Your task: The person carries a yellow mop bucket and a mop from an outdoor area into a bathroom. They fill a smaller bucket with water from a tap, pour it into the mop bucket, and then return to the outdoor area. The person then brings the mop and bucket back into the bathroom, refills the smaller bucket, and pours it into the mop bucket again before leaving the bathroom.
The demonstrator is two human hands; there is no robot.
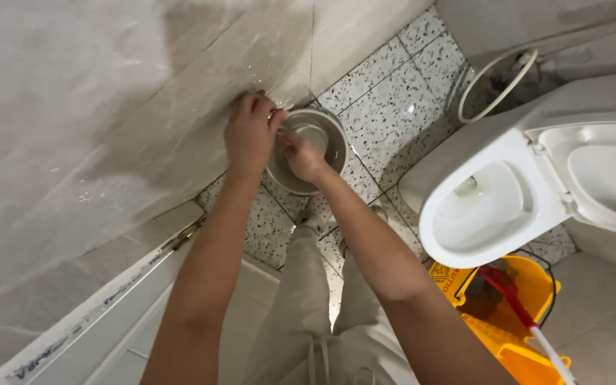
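A round grey bucket (331, 142) with water in it stands on the speckled floor against the tiled wall. My left hand (249, 134) reaches down at the bucket's left rim, fingers curled, close to the wet wall. My right hand (301, 155) is over the bucket's opening, fingers bent toward the left hand. The two hands meet at the rim; whether they hold anything between them is hidden. My legs in light trousers stand just below the bucket.
A white toilet (493, 207) with its lid up sits to the right. A yellow mop bucket (522, 314) with a red-and-white mop handle (529, 321) is at the lower right. A white hose (497, 85) coils behind the toilet. A white door frame (108, 306) runs at lower left.
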